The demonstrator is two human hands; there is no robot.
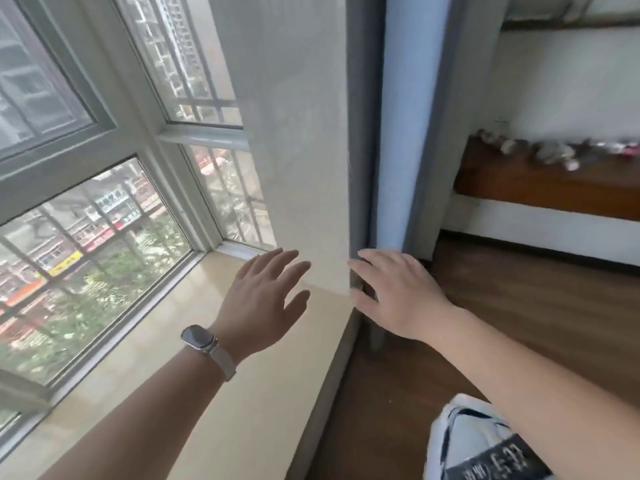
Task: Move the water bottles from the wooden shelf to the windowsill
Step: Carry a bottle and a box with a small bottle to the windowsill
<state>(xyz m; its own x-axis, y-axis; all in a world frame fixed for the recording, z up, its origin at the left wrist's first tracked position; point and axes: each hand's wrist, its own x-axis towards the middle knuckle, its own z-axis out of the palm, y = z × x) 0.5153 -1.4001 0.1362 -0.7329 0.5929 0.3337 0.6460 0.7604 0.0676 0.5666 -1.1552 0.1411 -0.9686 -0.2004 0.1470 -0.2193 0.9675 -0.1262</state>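
A: Fingers first, what did you have?

B: Left hand [265, 299] was spread flat, fingers [277, 263] splayed wide, nothing in it. Right hand [391, 292] same: opened out, palm down, empty. Watch [199, 339] on the left wrist.

A: Where were they?

B: Left hovered over the far end of the windowsill [166, 358], pointing abt 12 o'clock at the white wall [294, 150]. Right sat at its 3 o'clock, just off the sill's edge, by the blue curtain [398, 133]. Couldn't tell if either touched anything.

A: Bottles?

B: None in view. Sill surface bare as far as I saw. A wooden shelf [540, 188] showed at 2 o'clock, well apart, w/ small blurred bits on top; couldn't make out bottles there.

A: So which step?

B: I judged it btwn carries, or pre-first pickup: hands free, no load. Next move, I reckoned, called for turning toward 2 o'clock, finding a bottle on the shelf, closing a hand round it.
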